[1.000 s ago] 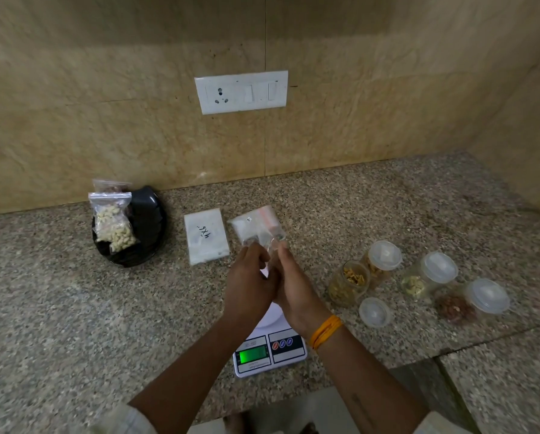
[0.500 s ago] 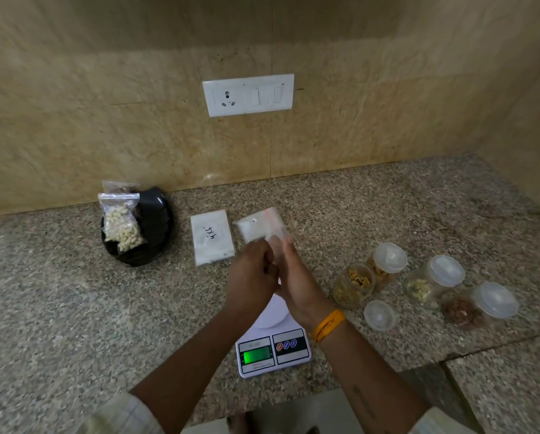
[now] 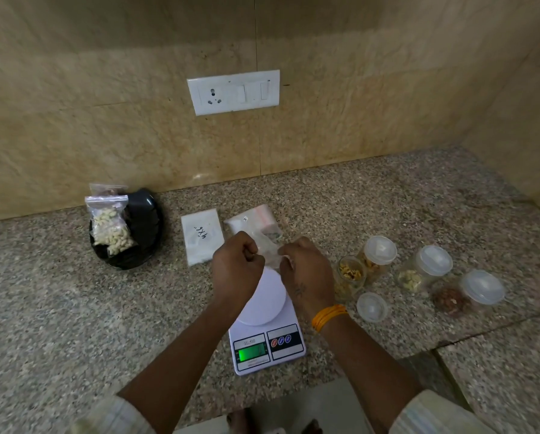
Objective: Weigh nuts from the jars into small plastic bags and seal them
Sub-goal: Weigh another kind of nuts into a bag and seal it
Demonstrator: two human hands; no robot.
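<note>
Left hand [image 3: 238,267] above speckled granite counter [image 3: 58,308], beige tiled wall [image 3: 105,120] behind

A white switch plate [image 3: 233,92] with one socket and switches sits on the tan stone wall [image 3: 105,104] in the upper middle of the frame. Below it a speckled granite counter [image 3: 58,308] fills the lower half (a seam crosses its lower right corner).

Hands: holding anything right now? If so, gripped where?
Yes. Left hand and right hand pinch one small empty plastic bag by its opposite edges, above the scale.
</note>
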